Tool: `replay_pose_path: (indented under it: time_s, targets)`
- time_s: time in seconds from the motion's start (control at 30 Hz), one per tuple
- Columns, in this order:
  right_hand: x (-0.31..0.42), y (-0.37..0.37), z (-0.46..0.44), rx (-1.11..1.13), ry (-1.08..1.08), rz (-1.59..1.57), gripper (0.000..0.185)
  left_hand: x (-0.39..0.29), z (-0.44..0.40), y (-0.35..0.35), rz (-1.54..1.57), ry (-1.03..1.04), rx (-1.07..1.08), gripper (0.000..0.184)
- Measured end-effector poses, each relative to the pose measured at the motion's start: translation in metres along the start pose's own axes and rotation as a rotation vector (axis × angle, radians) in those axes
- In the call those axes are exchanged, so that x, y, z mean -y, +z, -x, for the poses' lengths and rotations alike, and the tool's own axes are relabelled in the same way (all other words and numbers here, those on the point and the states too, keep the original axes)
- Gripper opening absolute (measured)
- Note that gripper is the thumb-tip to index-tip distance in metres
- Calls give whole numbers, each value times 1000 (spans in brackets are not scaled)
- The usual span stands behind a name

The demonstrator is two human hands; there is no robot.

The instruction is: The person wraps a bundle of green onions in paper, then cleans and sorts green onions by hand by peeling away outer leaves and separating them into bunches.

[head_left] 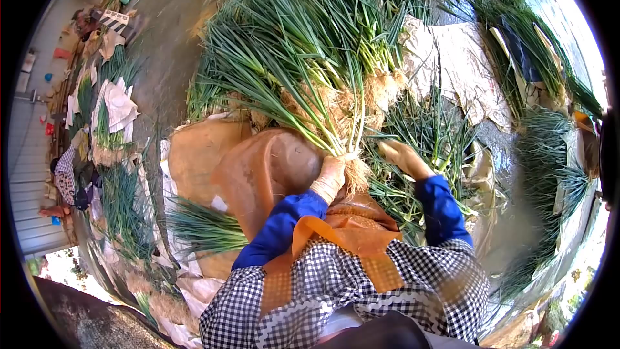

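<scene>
My left hand (331,176) is closed around a small bunch of green onions (336,130) near the root end. Their pale stalks and tan, stringy roots show by my fingers, and the long leaves lean up and to the left. To the right of the bunch is my right hand (402,156), fingers stretched towards the roots, with no object visible in it. It hovers over or rests on loose green leaves (420,200); contact is unclear. Just beyond both hands lies a large heap of green onions (278,32), roots facing me.
A brown apron or sheet (258,168) covers my lap. Another green onion bundle (210,227) lies at my left. A pale sack (462,64) is spread at the right, with more bundles (542,155) beyond it. At far left, a person (68,171) is among further bundles.
</scene>
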State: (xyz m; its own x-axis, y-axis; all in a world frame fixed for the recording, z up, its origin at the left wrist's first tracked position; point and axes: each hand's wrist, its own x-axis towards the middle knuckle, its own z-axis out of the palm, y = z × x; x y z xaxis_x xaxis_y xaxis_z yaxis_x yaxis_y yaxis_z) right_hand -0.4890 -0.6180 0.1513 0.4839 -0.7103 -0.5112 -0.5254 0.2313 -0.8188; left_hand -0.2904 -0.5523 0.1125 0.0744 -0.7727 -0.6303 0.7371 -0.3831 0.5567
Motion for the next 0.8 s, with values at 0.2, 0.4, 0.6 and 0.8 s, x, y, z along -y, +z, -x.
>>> replay_pose_path:
  time_s: [0.2, 0.4, 0.6, 0.8]
  targets:
    - [-10, 67, -83, -177, -197, -483, 23, -29, 4, -14, 218, -143, 100, 22]
    - [-22, 47, -101, -342, -278, -484, 22, -34, 14, -24, 344, -56, 214, 17]
    - [34, -36, -172, -713, -266, 468, 18, -40, 21, -2, 397, -129, 224, 21]
    - [-1, -88, -255, -509, 114, 747, 22, -108, 60, 16, 483, 237, 554, 26]
